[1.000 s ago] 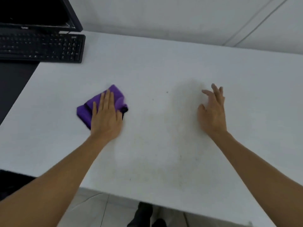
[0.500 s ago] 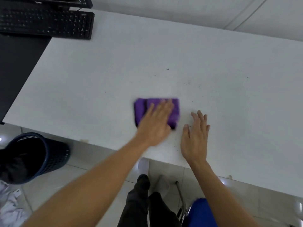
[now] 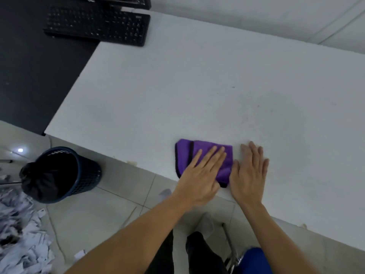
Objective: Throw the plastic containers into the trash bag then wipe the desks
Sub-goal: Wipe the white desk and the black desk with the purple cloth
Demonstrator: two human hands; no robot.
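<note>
Purple cloth (image 3: 184, 156) lies folded at near edge of white desk (image 3: 197, 91); left hand (image 3: 197, 180) presses it, fingers straight; right hand (image 3: 249, 177) flat on desk just beside; mesh bin (image 3: 88, 178) on floor holds black trash bag (image 3: 43, 182).

This looks like an office. A black computer keyboard (image 3: 96, 26) lies across the join of a dark tabletop (image 3: 39, 76) and a long white tabletop (image 3: 197, 86), with the foot of a monitor (image 3: 118, 1) just behind it. On the pale tiled floor (image 3: 110, 210) below stands a dark mesh wastebasket (image 3: 87, 175) lined with a black bag (image 3: 45, 180), and beside it lies a heap of torn white paper scraps (image 3: 19, 234). A blue chair seat (image 3: 254, 260) on a metal frame shows at the near edge, and a plain white wall (image 3: 237, 12) runs behind.
</note>
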